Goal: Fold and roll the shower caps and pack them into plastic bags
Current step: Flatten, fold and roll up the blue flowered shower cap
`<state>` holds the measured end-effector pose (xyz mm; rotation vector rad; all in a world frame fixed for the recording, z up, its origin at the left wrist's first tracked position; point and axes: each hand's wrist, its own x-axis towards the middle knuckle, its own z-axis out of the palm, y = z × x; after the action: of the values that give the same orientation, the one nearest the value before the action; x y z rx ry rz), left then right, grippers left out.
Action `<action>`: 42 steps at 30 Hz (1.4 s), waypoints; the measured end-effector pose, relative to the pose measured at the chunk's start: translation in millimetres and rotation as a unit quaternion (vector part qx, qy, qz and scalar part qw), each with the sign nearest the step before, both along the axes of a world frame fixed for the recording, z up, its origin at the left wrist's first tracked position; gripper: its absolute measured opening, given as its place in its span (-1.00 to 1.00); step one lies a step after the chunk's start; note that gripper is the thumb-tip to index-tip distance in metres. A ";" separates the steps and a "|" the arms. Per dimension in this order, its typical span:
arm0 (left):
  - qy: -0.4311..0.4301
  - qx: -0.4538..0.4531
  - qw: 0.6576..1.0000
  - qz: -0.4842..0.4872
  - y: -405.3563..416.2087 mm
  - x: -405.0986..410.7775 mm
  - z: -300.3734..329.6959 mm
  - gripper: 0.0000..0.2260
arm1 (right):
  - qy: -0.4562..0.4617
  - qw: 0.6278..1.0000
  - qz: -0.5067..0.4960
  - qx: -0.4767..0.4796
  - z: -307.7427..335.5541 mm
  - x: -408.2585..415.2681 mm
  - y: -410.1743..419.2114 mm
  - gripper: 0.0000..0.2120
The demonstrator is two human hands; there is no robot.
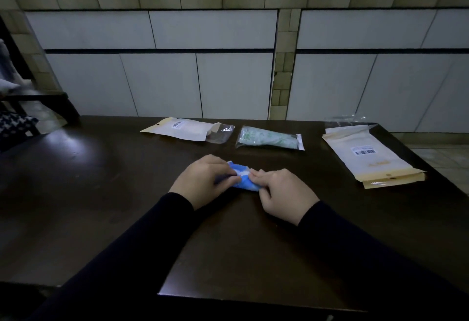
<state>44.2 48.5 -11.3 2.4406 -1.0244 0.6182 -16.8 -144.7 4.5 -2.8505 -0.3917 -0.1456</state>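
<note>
Pinching the blue shower cap point(244, 177) between them — left hand point(206, 180) and right hand point(286, 193) on the table point(101, 193).

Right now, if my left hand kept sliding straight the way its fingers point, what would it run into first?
Your left hand points rightward across the blue shower cap it already grips, so it would likely meet your right hand first, which holds the cap's other end. Depth is hard to judge from this view.

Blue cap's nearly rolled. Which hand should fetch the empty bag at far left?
Left, probably. The left hand sits nearer the empty bag; the right hand can keep pinching the blue shower cap so it stays rolled.
</note>
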 end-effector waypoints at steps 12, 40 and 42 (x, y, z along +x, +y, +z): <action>0.159 0.011 0.987 0.023 6.1 0.8 4.2 -0.78 | 0.047 0.992 -0.056 0.105 4.7 4.6 -13.8 -0.61; 0.239 0.067 0.967 0.057 -13.8 10.9 2.4 -0.46 | 0.105 0.992 -0.057 0.028 1.8 18.6 -27.0 -0.51; 0.202 0.053 0.976 0.055 -15.2 9.3 3.2 -0.52 | 0.095 0.993 -0.055 0.028 2.4 17.7 -30.7 -0.50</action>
<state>53.5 33.3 -8.2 2.5801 -0.7764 0.0885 0.9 -175.4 6.9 -2.7980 -0.1878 0.0936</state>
